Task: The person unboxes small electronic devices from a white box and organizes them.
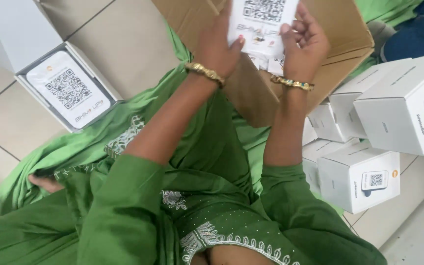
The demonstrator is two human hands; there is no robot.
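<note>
Head view: I'm looking down at both arms stretched fwd over a lap in green cloth. Left hand [219,46] and right hand [304,41] both pinch a white card [262,24] w/ a square code printed on it, held upright betw. them near the top edge of the frame; left thumb lies on the card's lower left edge, right fingers curl round its right edge. Card sits right above the open brown cardboard box [339,34], which tilts toward me, w/ a few more small white cards [271,63] showing inside just under the hands. Gold bangle [204,73] on left wrist, another bangle [290,82] w/ coloured bits on right wrist. To my left, on the tiled floor [123,44], an open white box [67,88] lies w/ a similar code card face up in it, well apart from the hands. To my right, a stack of closed white cartons [364,147], each w/ a small code label, just beside the brown box. Green fabric [74,147] spreads over the floor betw. the open white box and my lap. Bare toes [45,184] peek out at the left under the cloth. Top right corner: dark blue cloth [413,34], can't tell what it is.
</note>
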